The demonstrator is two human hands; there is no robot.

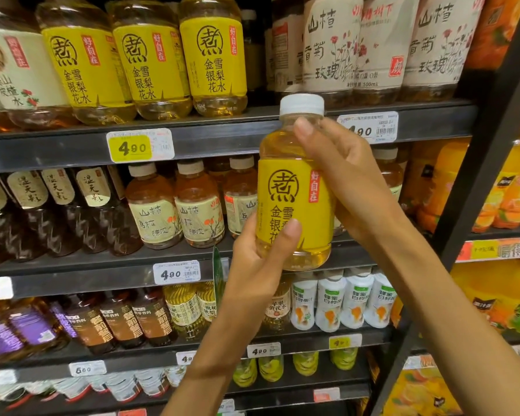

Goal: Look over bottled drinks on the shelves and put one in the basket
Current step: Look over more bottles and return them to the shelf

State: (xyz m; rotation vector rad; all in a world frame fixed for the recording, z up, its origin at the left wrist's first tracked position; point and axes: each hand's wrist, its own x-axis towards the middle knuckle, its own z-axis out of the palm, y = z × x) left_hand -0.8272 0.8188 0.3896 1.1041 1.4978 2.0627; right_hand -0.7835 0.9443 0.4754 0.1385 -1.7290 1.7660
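Head view is showing me holding a yellow-labelled bottle (294, 190) upright before the shelves (222, 136), left hand (260, 262) cupping its base, right hand (342, 175) wrapping its shoulder, so I am judging picking done, basket, unseen, left.

Two bare forearms enter from the lower edge; no sleeves, gloves, watch, rings or bands visible on either. Left hand (252, 265) and right hand (342, 175) both uncovered. Fingers (291, 232) slender, nails short, plain and unpainted. No markings noted on the wrists or forearms.
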